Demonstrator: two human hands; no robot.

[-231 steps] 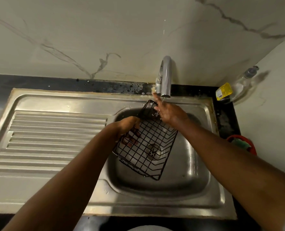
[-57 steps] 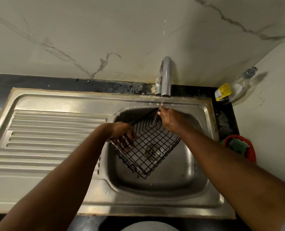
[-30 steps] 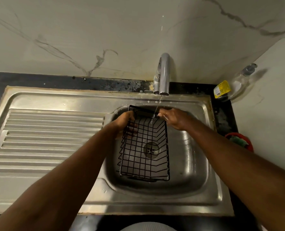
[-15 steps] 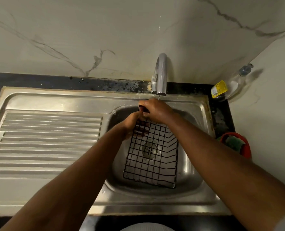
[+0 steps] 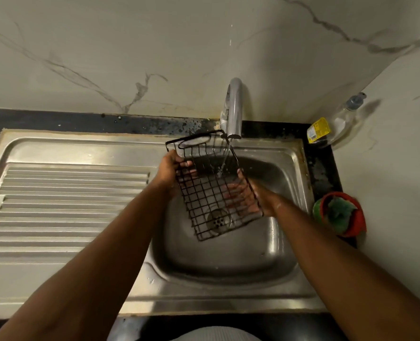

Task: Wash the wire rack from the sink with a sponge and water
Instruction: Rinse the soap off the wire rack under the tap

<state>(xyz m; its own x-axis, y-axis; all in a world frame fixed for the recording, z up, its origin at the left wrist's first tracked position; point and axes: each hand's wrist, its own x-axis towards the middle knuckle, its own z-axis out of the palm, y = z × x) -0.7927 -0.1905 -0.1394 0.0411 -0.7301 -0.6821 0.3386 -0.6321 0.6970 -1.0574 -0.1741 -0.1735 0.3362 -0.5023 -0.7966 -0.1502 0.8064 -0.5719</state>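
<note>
So it's the rinse step: left hand [image 5: 169, 168] grips the wire rack [image 5: 205, 196], tilted above the sink [image 5: 228, 263] under the running tap [image 5: 234, 107], right hand [image 5: 249, 199] spread flat behind its mesh, so fetching the sponge [image 5: 339, 211] looks next.

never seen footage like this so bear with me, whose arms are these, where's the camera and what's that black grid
No machine here: these are a person's two bare arms, filmed by one wide-angle camera worn on the head, looking down. The left hand grips the left edge of a black wire rack, tilted over a steel sink. The right hand lies with fingers spread against the mesh. Water runs from the tap onto the rack. At the right, a green sponge sits in a red dish, untouched; a clear bottle stands in the corner.
</note>
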